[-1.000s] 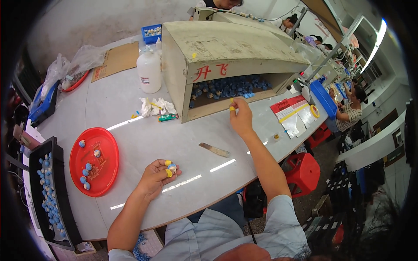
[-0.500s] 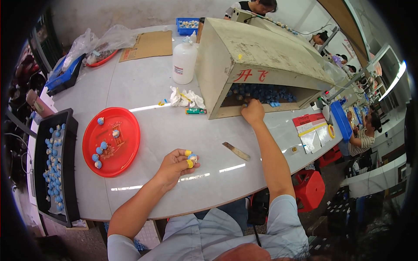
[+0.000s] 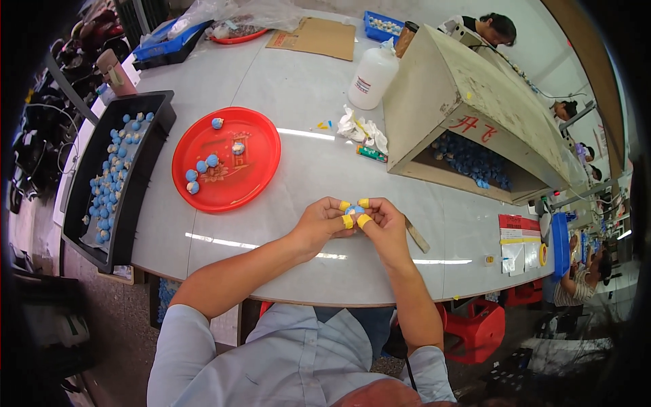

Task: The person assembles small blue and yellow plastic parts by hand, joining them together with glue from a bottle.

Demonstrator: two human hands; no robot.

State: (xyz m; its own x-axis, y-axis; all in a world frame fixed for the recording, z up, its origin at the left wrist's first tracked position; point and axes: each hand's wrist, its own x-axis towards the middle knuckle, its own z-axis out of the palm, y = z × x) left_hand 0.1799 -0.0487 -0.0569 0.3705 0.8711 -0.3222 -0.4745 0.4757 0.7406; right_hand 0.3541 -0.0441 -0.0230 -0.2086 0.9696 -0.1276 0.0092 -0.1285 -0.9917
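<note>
Over the table's near middle, my left hand point(image 3: 317, 225) and my right hand point(image 3: 388, 232) meet at a small blue and cream ball point(image 3: 354, 211). Thumb and finger of each hand pinch it, with yellow tape wrapped round the fingertips. Whether my right fingers also hold a separate blue piece is hidden. Just beyond the right hand lies a knife-like tool point(image 3: 417, 236) with a worn handle. To the left, a round red tray point(image 3: 266, 146) carries several similar balls. Small blue pieces point(image 3: 475, 157) are heaped inside an open-fronted beige box point(image 3: 502, 95).
A black tray point(image 3: 139, 197) full of blue balls stands at the left edge. Near the box are a white bottle point(image 3: 374, 76), crumpled tissue point(image 3: 363, 130) and a green tube point(image 3: 371, 154). Right of it lie a red and yellow card point(image 3: 519, 227) and a blue bin point(image 3: 560, 244). Co-workers sit beyond.
My right hand has come out of the box and back to my left hand, and now pinches the ball too. The whole view has shifted, moving the trays up and rightward in the picture.
</note>
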